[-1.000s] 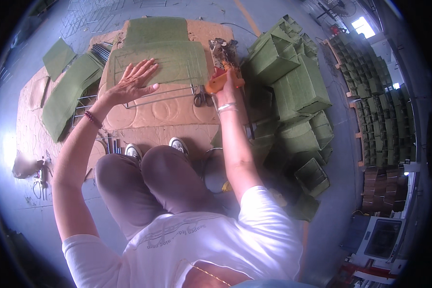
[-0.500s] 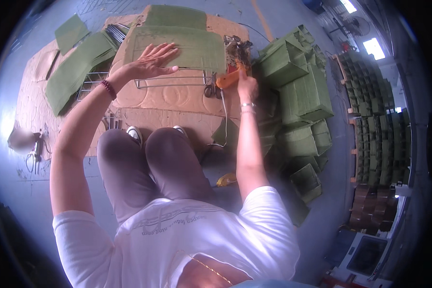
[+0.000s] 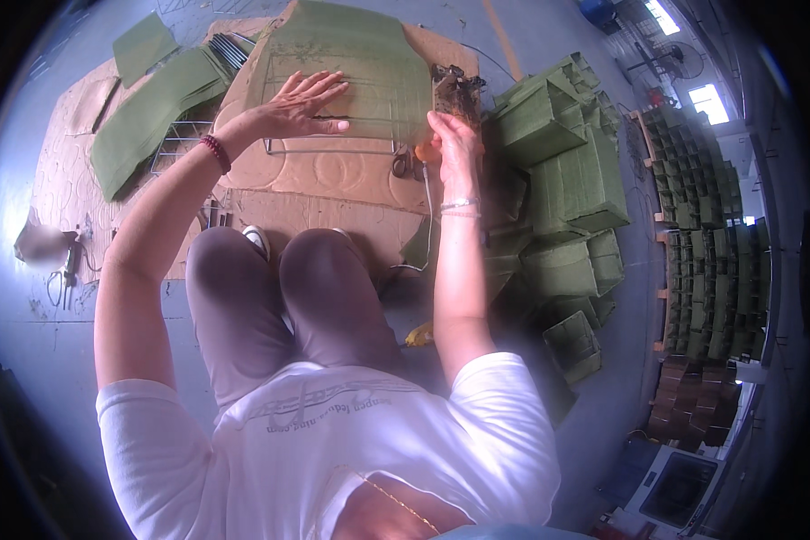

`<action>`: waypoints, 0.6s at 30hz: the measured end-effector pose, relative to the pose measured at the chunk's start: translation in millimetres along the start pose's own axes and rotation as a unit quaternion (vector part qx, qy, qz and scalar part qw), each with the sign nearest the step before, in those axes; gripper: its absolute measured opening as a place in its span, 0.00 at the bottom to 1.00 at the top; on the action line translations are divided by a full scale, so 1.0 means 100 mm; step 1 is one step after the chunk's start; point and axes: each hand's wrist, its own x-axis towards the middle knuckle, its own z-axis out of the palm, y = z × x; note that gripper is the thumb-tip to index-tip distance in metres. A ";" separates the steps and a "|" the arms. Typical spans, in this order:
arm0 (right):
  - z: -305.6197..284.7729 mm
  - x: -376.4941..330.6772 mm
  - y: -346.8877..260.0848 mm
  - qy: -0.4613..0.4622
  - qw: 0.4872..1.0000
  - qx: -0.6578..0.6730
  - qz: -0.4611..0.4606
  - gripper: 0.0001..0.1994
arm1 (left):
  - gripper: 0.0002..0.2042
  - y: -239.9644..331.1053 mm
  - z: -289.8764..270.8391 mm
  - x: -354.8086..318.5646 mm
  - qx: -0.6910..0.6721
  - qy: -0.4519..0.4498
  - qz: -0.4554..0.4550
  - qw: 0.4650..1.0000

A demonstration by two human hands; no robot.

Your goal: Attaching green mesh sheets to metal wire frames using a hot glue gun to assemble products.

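The left hand (image 3: 295,110), spread and gripping nothing, should press the sheet (image 3: 378,76) flat, with the right hand (image 3: 459,151) curled near its edge by the orange tool (image 3: 426,153), its hold unclear.

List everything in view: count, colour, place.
Cardboard: several pieces, brown, centre and left
Sheet: at least one, green, top centre
Loose sheets: several, green, left
Wire frames: several, grey, beneath sheets
Scissors: at least one pair, dark, on cardboard
Corded tool: one, orange, right of scissors
Open boxes: several, green, right
Stacks: several, green and brown, far right
Fan: one, dark, upper right
Unclear item: one, yellow, centre
Legs: two, purplish trousers, centre
Left hand: one, bare, flat on sheet
Right hand: one, bare, at tool; grip unclear
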 end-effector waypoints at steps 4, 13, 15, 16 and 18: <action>0.03 0.11 -0.08 -0.024 0.999 -0.021 -0.035 0.07 | 0.43 0.01 0.01 0.01 -0.009 -0.001 0.001 1.000; 0.02 0.19 0.07 -0.008 0.998 -0.003 -0.066 0.06 | 0.36 0.08 0.00 -0.02 0.023 0.041 0.004 0.999; 0.05 0.18 0.10 -0.011 0.998 0.002 -0.064 0.06 | 0.34 0.05 0.02 -0.06 0.029 0.056 -0.002 0.998; 0.07 0.17 0.11 -0.016 0.998 -0.004 -0.062 0.06 | 0.34 0.06 0.04 -0.08 0.031 0.054 -0.006 0.998; 0.19 0.14 0.09 -0.022 0.998 -0.006 -0.063 0.07 | 0.30 0.04 0.03 -0.15 0.081 0.031 -0.043 0.995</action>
